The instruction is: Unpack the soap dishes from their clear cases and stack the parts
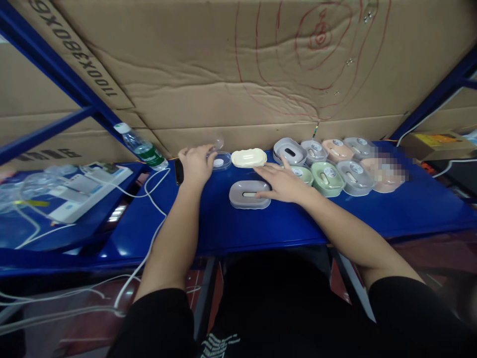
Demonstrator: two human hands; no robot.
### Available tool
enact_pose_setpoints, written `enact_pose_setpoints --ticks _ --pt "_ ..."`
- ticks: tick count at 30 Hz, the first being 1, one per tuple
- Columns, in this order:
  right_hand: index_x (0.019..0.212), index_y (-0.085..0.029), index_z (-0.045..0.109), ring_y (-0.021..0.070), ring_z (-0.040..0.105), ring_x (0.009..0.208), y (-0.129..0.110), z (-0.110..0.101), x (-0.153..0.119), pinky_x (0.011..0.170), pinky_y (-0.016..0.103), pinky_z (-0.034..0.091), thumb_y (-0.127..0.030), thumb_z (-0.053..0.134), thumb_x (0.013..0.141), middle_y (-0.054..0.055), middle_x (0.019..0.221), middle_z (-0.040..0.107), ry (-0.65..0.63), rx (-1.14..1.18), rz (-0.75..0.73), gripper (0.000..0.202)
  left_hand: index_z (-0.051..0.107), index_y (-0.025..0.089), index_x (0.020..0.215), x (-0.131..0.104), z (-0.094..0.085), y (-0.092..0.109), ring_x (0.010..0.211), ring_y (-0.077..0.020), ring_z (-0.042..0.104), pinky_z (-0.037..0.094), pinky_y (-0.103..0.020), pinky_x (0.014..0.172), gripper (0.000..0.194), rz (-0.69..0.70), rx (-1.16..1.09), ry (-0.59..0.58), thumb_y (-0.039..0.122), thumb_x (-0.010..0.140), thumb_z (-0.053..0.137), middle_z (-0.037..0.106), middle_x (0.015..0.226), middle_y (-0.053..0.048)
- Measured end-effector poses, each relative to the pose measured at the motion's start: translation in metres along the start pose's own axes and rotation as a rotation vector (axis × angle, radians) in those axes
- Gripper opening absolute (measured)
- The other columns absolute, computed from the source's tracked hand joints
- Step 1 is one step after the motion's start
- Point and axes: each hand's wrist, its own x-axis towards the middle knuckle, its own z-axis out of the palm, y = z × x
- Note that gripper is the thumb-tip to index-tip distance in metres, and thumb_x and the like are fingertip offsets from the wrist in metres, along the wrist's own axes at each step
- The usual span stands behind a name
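Note:
My left hand reaches to the back of the blue table, thumb and fingers closed at a small clear plastic piece. Just beside its fingertips lies a clear plastic container with a white round item in it. My right hand is open, fingers spread, its thumb over a grey oval box with a pale slot in its top. Its other fingertips extend toward a cream oval tray. What lies under the right palm is hidden.
Several lidded boxes in green, grey and peach stand at the right. An open grey box is behind my right hand. At left are a bottle, a dark phone-like object, a power strip and white cables.

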Motion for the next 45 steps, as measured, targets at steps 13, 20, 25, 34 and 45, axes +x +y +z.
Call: enact_pose_setpoints --ticks 13,20,25,34,45 --pt "0.186 -0.030 0.029 0.0458 0.026 0.179 0.007 -0.018 0.000 0.142 0.077 0.019 -0.059 0.081 0.100 0.013 0.193 0.032 0.116 0.011 -0.106 0.105 0.086 0.024 0.134 -0.020 -0.015 0.068 0.098 -0.0231 0.079 0.063 -0.036 0.093 0.050 0.300 -0.655 -0.359 0.061 0.105 0.067 0.089 0.107 -0.006" --pt "0.182 -0.024 0.041 0.0442 0.049 0.168 0.008 -0.009 -0.002 0.143 0.072 0.026 -0.062 0.095 0.087 0.018 0.184 0.047 -0.046 0.077 -0.142 0.115 0.089 0.020 0.109 -0.017 0.012 0.071 0.086 -0.0194 0.076 0.063 -0.033 0.083 0.046 0.326 -0.773 -0.647 0.060 0.104 0.066 0.088 0.099 -0.006" --pt "0.183 -0.024 0.037 0.0446 0.046 0.170 0.011 -0.007 0.000 0.140 0.069 0.034 -0.057 0.098 0.082 0.018 0.188 0.041 -0.101 0.119 -0.137 0.122 0.088 0.021 0.109 -0.016 0.013 0.066 0.082 -0.0189 0.072 0.060 -0.032 0.077 0.048 0.289 -0.779 -0.659 0.063 0.104 0.067 0.082 0.088 -0.005" --pt "0.174 -0.018 0.054 0.0453 0.060 0.159 0.008 -0.002 0.000 0.134 0.066 0.048 -0.051 0.097 0.084 0.020 0.174 0.060 -0.089 0.151 -0.130 0.104 0.078 0.021 0.087 -0.015 0.011 0.056 0.058 -0.0162 0.051 0.046 -0.033 0.061 0.054 0.125 -0.624 -0.811 0.069 0.105 0.061 0.059 0.065 -0.001" --pt "0.172 -0.017 0.056 0.0441 0.067 0.151 0.007 0.006 0.000 0.137 0.072 0.038 -0.059 0.088 0.088 0.022 0.165 0.068 -0.180 0.079 -0.104 0.099 0.077 0.024 0.145 -0.014 -0.019 0.055 0.124 -0.0313 0.077 0.056 -0.036 0.102 0.085 0.263 -0.436 -1.135 0.059 0.071 0.098 0.083 0.141 -0.009"
